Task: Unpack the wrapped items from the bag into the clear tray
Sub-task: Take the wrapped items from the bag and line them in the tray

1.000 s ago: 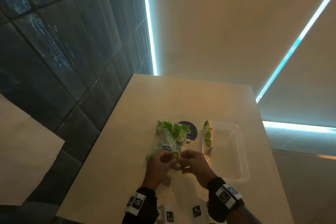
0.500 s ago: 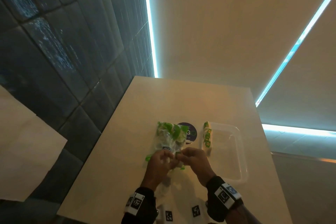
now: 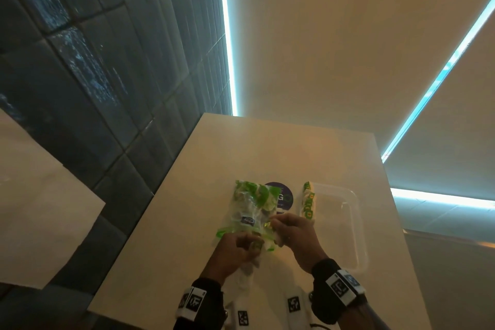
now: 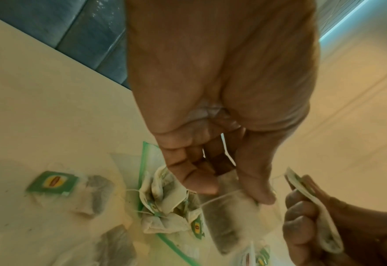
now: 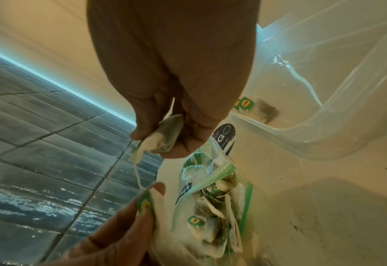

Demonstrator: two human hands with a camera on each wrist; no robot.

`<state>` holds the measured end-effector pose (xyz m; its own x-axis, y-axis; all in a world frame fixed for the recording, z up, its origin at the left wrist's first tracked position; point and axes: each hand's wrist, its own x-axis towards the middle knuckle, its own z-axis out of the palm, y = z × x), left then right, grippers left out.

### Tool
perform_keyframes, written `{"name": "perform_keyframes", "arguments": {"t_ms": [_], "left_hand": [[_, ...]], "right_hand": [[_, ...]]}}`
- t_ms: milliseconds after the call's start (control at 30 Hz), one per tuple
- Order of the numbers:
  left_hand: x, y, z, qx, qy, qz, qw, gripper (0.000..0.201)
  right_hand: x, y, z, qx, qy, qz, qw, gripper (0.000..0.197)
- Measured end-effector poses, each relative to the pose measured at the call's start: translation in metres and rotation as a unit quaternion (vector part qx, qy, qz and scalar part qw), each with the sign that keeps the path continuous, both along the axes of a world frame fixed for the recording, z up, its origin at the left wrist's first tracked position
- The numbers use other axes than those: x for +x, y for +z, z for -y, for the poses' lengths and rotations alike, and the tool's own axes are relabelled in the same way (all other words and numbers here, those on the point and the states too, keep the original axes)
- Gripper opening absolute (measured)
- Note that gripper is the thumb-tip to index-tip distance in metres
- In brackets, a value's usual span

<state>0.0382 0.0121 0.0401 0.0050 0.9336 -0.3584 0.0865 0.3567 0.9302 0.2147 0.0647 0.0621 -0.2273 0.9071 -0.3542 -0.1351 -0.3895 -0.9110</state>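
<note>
Two hands are seen low in the centre of the head view, both closed on things. The left hand (image 3: 235, 246) is curled round the mouth of the clear zip bag (image 3: 250, 209), its thumb and fingers (image 4: 199, 178) pinching the plastic and a green tag just inside the green zip strip. The right hand (image 3: 297, 233), just to the right of it, is closed on one tea bag (image 5: 162, 138), which is pinched between thumb and fingers in the middle of the right wrist view; a thin white string is seen running from that tea bag down to the tag at the left fingertips. Black wrist bands with square printed markers are worn on both wrists at the bottom of the frame.

Above the hands, the zip bag is laid flat on the pale bench (image 3: 267, 147), filled with a tangle of tea bags with green labels. Loose tea bags (image 4: 74, 190) are seen on the bench at the lower left of the left wrist view. A round dark sticker (image 3: 281, 195) is partly covered by the bag's far end.

Right of centre, the clear tray (image 3: 353, 222) is set on the bench, well clear of the zip bag. A row of tea bags (image 3: 308, 202) is stacked along its left wall.

Farther up, dark tiles fill the upper left of the frame and bright light strips cross the pale surface beyond.
</note>
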Motion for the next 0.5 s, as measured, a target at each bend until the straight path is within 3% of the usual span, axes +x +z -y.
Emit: {"name": "perform_keyframes", "arguments": {"t_ms": [167,400,500], "left_hand": [[-0.001,0.003,-0.001,0.01,0.076,-0.045,0.996,0.016],[-0.011,-0.006,-0.01,0.001,0.165,-0.059,0.985,0.01],[-0.007,-0.006,-0.013,0.0,0.18,-0.056,0.982,0.012]], "right_hand": [[0.001,0.003,-0.003,-0.02,0.004,-0.005,1.0,0.011],[0.01,0.01,-0.007,-0.05,0.147,0.113,0.981,0.003],[0.005,0.017,-0.009,-0.061,0.157,0.102,0.98,0.003]]}}
